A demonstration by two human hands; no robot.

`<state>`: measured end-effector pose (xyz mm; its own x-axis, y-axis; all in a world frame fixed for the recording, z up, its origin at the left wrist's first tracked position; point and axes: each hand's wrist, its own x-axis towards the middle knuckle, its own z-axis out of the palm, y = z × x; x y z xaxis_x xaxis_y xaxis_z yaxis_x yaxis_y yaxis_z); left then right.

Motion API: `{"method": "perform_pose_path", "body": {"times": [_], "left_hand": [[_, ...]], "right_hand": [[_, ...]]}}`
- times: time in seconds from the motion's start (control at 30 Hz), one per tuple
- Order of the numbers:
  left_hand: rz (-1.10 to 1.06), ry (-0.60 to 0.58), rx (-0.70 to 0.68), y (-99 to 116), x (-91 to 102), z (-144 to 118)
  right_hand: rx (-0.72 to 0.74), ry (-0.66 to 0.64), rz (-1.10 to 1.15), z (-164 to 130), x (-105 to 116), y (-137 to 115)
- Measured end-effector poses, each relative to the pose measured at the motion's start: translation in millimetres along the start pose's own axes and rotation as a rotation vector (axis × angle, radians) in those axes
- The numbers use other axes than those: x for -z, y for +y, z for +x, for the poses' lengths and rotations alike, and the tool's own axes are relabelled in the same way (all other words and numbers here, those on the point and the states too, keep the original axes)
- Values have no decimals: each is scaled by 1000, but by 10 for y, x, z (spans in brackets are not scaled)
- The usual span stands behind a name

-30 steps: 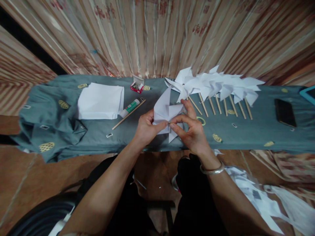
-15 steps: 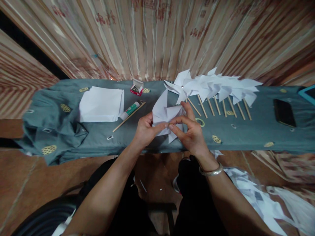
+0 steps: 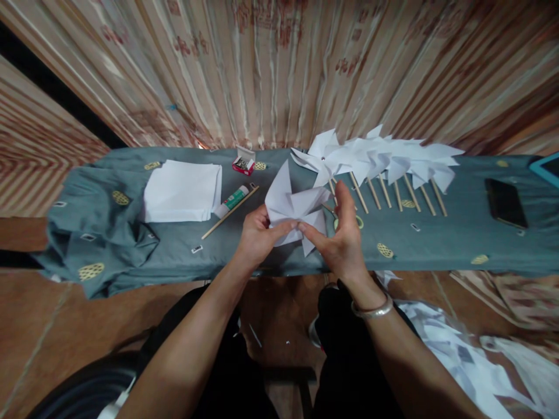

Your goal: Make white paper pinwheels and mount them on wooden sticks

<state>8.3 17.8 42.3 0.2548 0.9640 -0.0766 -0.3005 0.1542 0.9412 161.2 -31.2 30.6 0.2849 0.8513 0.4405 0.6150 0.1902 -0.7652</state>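
A white paper pinwheel (image 3: 301, 203) with its blades folded in is between my hands, above the table's front half. My left hand (image 3: 257, 233) grips it from the left, thumb pressed near its centre and the other fingers hidden behind the paper. From the right, my right hand (image 3: 340, 238) presses its thumb on the same centre; its index finger is raised away and the rest are largely hidden. Scissors with light green handles (image 3: 358, 222) lie partly behind my right hand. To the left are a wooden stick (image 3: 229, 213) and a glue stick (image 3: 234, 199).
A stack of white paper (image 3: 183, 191) lies at the left, a small open red box (image 3: 243, 164) at the back. Several finished pinwheels on sticks (image 3: 393, 154) overlap at the back right. A dark phone (image 3: 505, 202) rests farther right on the green cloth (image 3: 445, 244).
My right index finger has lifted off the pinwheel's centre, leaving the thumb there. The pinwheel's blades are more open to view. The camera view has shifted slightly.
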Motion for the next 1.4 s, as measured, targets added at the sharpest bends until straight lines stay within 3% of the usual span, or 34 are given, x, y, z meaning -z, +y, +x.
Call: {"method": "perform_pose_path", "body": {"times": [0.2,0.37,0.63,1.07,1.4], "left_hand": [[-5,17,-15,16,-13,1],[-27,33,-61,17,-35,14],[-18,43,-85,0,-34,18],[-59,50,1,15,-26,-12],[-55,73,12,4,-41,-8]], "right_hand": [[-71,71,4,-5,-12,6],[-168,76,240,7,-104,30],[-442,-116,654,69,-117,-106],[-548,-88,684,58,-86,-197],[-687,-100,842,53,-96,-265]]}}
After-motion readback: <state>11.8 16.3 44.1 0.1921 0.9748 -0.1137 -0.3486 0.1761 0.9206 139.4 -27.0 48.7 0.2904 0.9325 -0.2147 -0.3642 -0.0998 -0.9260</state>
